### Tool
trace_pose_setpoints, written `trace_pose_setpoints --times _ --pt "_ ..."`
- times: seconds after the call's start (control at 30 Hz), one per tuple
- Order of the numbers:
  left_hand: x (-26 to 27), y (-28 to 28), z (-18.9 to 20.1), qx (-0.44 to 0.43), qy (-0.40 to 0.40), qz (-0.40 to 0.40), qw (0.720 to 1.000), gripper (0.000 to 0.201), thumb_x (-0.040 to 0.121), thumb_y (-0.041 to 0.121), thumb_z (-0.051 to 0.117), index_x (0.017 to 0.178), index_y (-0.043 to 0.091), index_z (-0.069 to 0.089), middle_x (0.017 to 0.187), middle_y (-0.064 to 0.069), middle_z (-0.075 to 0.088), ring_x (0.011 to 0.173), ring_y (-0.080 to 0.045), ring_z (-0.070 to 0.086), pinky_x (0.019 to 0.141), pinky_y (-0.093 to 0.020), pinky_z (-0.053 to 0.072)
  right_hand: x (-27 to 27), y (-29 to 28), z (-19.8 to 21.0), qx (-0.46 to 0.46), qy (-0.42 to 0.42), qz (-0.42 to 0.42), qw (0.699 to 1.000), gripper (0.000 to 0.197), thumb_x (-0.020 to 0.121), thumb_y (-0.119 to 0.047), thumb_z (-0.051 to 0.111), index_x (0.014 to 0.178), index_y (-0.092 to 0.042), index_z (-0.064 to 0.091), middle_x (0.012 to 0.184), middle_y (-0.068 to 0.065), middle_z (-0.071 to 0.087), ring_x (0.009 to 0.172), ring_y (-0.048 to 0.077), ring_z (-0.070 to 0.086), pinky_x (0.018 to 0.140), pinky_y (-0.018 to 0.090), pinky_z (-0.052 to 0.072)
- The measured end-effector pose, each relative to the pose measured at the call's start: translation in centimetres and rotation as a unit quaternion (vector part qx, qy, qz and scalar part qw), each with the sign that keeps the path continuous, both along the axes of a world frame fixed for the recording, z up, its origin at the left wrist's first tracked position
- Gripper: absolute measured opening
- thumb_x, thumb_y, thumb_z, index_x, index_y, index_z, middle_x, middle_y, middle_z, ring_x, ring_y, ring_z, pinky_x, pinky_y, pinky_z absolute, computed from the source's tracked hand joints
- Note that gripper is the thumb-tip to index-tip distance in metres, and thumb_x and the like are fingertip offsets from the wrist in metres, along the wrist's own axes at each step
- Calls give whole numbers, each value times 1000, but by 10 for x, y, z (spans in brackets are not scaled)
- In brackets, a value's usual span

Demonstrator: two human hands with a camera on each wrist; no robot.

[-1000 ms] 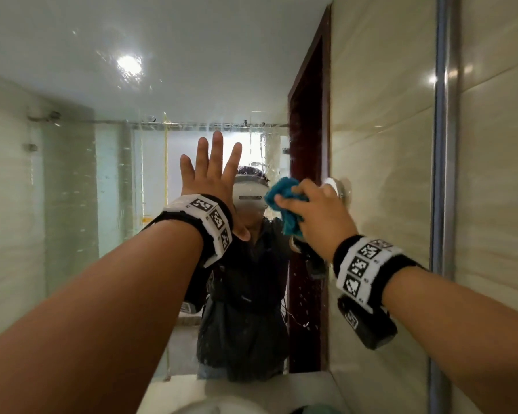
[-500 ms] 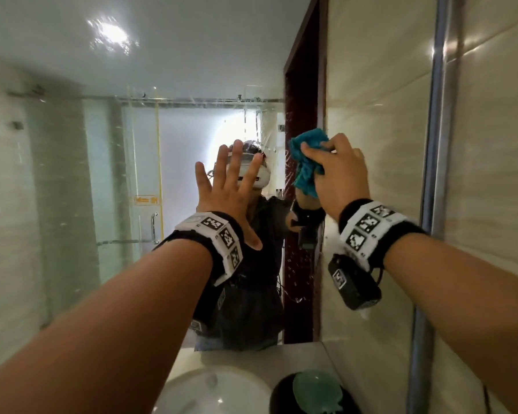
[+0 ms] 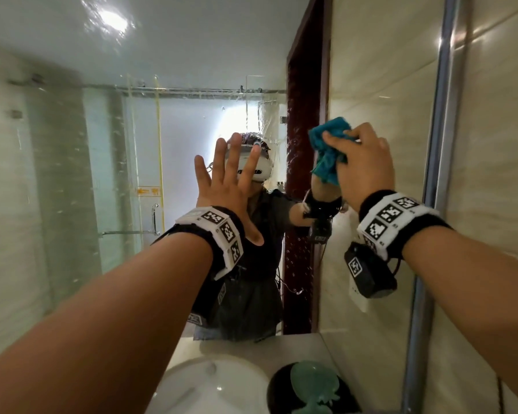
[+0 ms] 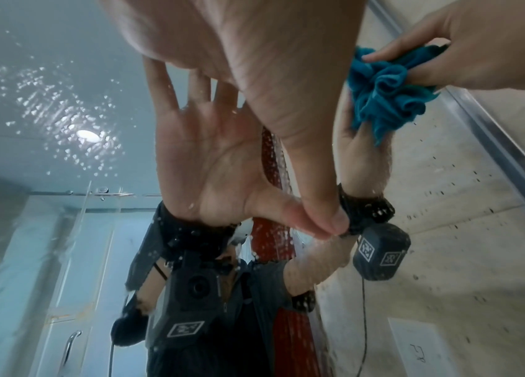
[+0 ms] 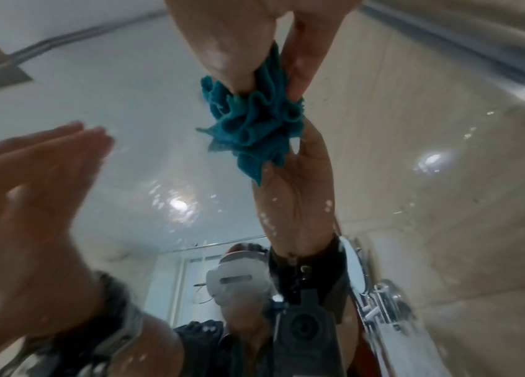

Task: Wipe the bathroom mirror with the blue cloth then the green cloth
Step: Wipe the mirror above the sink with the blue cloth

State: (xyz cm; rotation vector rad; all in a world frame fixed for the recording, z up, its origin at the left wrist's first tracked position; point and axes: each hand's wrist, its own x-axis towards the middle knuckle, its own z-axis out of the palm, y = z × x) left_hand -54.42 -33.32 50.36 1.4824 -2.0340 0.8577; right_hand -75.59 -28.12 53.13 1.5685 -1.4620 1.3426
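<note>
Blue-cloth pass unfinished: right hand [image 3: 364, 162] grips bunched blue cloth [image 3: 329, 144] against mirror [image 3: 72, 174], droplets remain centre frame; left hand [image 3: 228, 180] flat, empty; green cloth unseen.

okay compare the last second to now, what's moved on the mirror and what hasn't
The right hand has carried the bunched blue cloth across the mirror, up and to the right, toward its metal edge strip. Its grip on the cloth is unchanged. The left hand stays open with fingers spread, flat against the glass. The head camera has tilted down, bringing the sink into view.
</note>
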Motion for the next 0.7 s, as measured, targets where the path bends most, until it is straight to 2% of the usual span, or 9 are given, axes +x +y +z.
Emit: trace_pose_setpoints --times 0.1,0.23,0.33,0.37,0.47,0.5,0.6,0.63,0.7 --pt "-1 0 -4 1 3 2 1000 163 34 84 69 130 22 -47 142 -12 -46 128 -33 -42 110 -62 -10 -4 -2 -4 -18 -12 -26 999 40 94 -14 44 131 -30 52 121 6 42 103 26 37 88 30 41" --pt "-2 2 -6 -1 7 5 1000 163 34 83 70 133 22 -45 142 -12 -45 129 -32 -41 109 -60 -13 4 1 -37 54 29 22 998 46 87 -33 38 131 -29 50 129 2 41 104 13 32 92 16 33" --pt "-3 4 -8 -1 8 7 1000 164 32 84 69 132 21 -45 143 -13 -44 131 -33 -39 110 -61 -10 0 6 -55 67 162 8 984 50 86 -16 57 132 -33 50 132 6 43 107 29 40 93 37 43" --pt "-3 3 -9 -2 8 11 1000 164 32 84 69 132 21 -45 143 -13 -44 132 -33 -38 110 -61 -9 -2 6 -52 71 155 9 985 48 86 -19 55 132 -33 50 130 6 44 105 27 41 90 34 44" --pt "-5 2 -12 -3 7 21 1000 165 31 85 68 132 21 -45 143 -14 -44 131 -34 -38 111 -61 -8 -14 -1 -21 22 -9 31 999 40 89 -41 41 123 -24 53 114 2 43 88 8 46 69 0 36" --pt "-5 2 -12 -3 6 21 1000 164 31 85 68 132 21 -45 143 -14 -44 130 -34 -39 111 -61 -8 -18 -2 -10 -4 -67 31 997 34 92 -37 43 121 -21 54 109 2 43 89 11 48 66 0 37" --pt "-4 0 -15 -3 6 17 1000 164 32 86 67 131 20 -46 143 -14 -44 130 -35 -40 111 -61 -9 -19 -4 1 -34 -81 -12 996 31 95 -20 48 125 -24 54 111 6 42 98 24 44 88 22 42" --pt "-4 -1 -16 -4 7 16 1000 164 31 86 67 131 21 -46 143 -14 -44 130 -35 -40 111 -61 -8 -14 -2 -2 -32 -101 9 994 28 96 -23 47 123 -23 54 110 5 42 95 18 44 89 20 43" --pt "-4 -2 -17 -8 8 14 1000 164 32 86 67 130 21 -47 143 -14 -44 129 -34 -41 110 -61 -9 2 -1 -17 -5 -85 38 996 29 95 -37 44 118 -22 52 110 0 39 85 -2 41 78 1 39"
